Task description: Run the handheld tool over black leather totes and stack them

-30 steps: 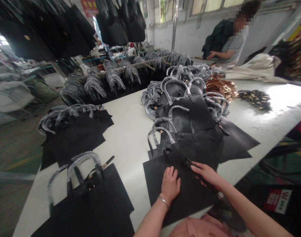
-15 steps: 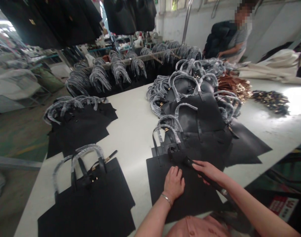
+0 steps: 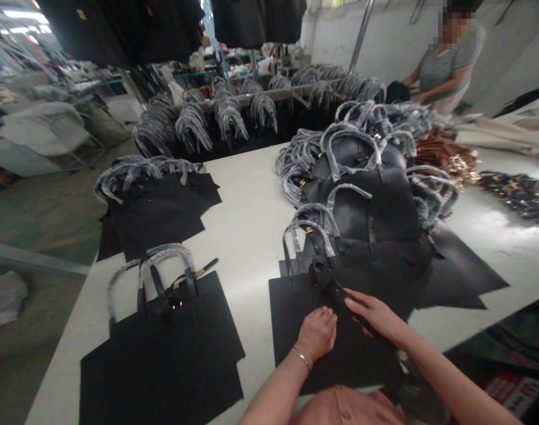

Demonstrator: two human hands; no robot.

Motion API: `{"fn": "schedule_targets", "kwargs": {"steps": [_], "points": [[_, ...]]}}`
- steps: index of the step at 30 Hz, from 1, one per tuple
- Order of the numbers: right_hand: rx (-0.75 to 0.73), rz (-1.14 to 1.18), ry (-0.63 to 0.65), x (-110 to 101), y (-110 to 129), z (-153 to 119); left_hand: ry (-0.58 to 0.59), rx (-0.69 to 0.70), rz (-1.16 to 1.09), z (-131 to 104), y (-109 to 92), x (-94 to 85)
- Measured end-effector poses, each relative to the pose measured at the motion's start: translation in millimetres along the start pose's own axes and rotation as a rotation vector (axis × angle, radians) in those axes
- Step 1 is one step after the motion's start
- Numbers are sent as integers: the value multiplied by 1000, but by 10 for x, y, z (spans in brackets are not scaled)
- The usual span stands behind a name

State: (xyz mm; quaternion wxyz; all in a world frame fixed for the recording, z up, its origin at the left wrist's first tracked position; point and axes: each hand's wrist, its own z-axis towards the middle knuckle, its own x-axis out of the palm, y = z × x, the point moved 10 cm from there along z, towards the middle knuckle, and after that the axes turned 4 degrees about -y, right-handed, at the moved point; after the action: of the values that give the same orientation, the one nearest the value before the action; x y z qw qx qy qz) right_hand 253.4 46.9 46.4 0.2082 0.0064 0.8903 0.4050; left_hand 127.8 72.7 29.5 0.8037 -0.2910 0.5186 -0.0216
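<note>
Panel [image 3: 349,354], black and flat, lies on the near side of the bench [image 3: 247,254], right in front of me, in the head view. My left hand [image 3: 317,333] rests on the panel with its fingers curled in; I cannot tell whether they pinch anything. My right hand [image 3: 378,316] is wrapped round a dark tool [image 3: 340,295], held slantwise over the panel's far part, its tip near a small loop [image 3: 316,273] at the far edge. Whether the tip touches the panel, I cannot tell.

Beyond the panel's far edge rise plastic-wrapped handles [image 3: 313,223]; a pile [image 3: 379,203] of black bags lies beyond and to the right of it. Another bag [image 3: 163,348] lies left of the panel, well apart.

To do this well, I judge, my left palm should press the panel flat close to the tool, fingers clear of the tip. A light, steady grip should suit, with the loop laid straight, since thin black material like this probably creases or scuffs easily.
</note>
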Motion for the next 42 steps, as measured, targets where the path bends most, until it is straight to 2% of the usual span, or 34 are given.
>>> {"fn": "schedule_targets", "kwargs": {"steps": [4,7,10,16,23,30,36,39,42], "points": [[14,-26,32,252,31,156,-57,50,29,-25,5,53],[4,-22,48,335,132,286,-66,52,36,-22,13,51],[-15,-29,75,381,221,308,-56,54,36,-11,2,20],[-56,-128,177,556,283,147,41,80,55,-15,-36,95],[-209,-200,195,775,607,392,139,55,84,-28,-12,260],[-235,-263,223,801,602,310,255,-29,123,-9,22,292],[-268,-261,186,1112,806,415,337,-23,100,-16,26,350],[-298,-221,162,1078,951,308,316,-39,76,-29,48,341],[-301,-187,160,869,989,67,248,-110,54,-48,140,257]]}}
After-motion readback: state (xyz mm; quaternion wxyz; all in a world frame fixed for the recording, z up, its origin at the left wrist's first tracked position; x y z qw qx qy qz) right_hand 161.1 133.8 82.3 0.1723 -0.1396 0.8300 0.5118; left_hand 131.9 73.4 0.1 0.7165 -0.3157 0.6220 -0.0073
